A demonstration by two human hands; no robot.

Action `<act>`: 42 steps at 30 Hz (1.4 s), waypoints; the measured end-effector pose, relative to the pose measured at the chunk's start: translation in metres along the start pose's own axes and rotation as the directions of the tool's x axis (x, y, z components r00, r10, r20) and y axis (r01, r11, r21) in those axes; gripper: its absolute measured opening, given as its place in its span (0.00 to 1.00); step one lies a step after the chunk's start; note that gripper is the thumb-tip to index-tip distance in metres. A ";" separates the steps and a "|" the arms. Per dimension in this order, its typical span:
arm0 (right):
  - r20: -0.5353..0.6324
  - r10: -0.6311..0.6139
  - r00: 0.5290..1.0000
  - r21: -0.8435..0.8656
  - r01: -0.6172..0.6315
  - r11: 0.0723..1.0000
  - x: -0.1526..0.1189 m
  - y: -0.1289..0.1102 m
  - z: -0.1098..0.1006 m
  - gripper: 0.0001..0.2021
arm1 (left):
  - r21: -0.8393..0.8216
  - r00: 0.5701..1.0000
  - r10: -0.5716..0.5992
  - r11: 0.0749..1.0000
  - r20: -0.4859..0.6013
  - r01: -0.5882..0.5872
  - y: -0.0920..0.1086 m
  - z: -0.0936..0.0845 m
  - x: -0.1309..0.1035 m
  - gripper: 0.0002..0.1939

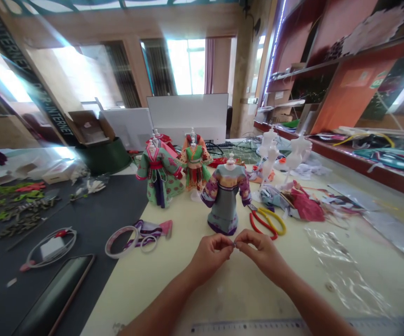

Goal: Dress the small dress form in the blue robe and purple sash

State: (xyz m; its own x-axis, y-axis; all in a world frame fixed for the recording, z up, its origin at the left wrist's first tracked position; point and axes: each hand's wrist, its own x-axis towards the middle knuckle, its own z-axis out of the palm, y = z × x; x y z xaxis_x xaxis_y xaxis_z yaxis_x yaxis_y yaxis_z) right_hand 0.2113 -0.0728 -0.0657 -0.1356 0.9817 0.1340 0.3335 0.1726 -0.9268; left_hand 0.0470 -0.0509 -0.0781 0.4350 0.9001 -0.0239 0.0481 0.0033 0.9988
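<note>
Both my hands are closed in a pinch, the left hand [213, 252] and the right hand [258, 252] almost meeting tip to tip over a tiny dark piece [235, 244]. It sits right between my thumbs and forefingers, too small for me to tell what it is; only a speck of it shows, held just above the pale bench [173, 289].

Just beyond my fingers stands the little robe [227, 198], upright on a small white dress form with a knobbed neck. Its body is plain grey-blue. The shoulders are a warm yellow-orange shading into purple, and a dark and white band runs straight across the chest. The wide sleeves are patterned in purple and orange, with pale and dark stripes toward the cuffs, and the hem is deep purple with a pattern I can't make out.

As for writing, white capitals on the dark slanting strip [23, 70] at my upper left read "R-INTERNET", more than once. A small green label [378, 80] on the orange panel [359, 88] to my right is too blurred to read. The clear ruler [245, 325] near me carries fine marks, but I can't read any figures on it.
</note>
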 end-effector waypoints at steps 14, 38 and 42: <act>-0.043 0.107 0.993 0.120 -0.101 0.988 0.000 0.013 0.004 0.08 | 0.040 1.000 -0.018 0.999 0.004 0.018 0.001 -0.001 0.000 0.14; 0.043 0.278 0.960 0.360 -0.274 0.892 0.001 0.019 0.011 0.12 | -0.186 0.979 -0.196 0.961 0.058 0.203 -0.005 -0.006 0.006 0.15; 0.013 0.263 0.965 0.341 -0.252 0.906 0.001 0.021 0.011 0.13 | -0.162 0.980 -0.186 0.967 0.076 0.197 -0.005 -0.008 0.006 0.12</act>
State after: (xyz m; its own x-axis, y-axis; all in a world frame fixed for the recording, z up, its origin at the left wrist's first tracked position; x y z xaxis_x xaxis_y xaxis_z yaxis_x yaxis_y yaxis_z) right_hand 0.2079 -0.0688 -0.0893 -0.0552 0.9913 -0.1194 0.0185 -0.1186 -0.9928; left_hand 0.0422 -0.0426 -0.0831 0.4854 0.8480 -0.2129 -0.0140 0.2510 0.9679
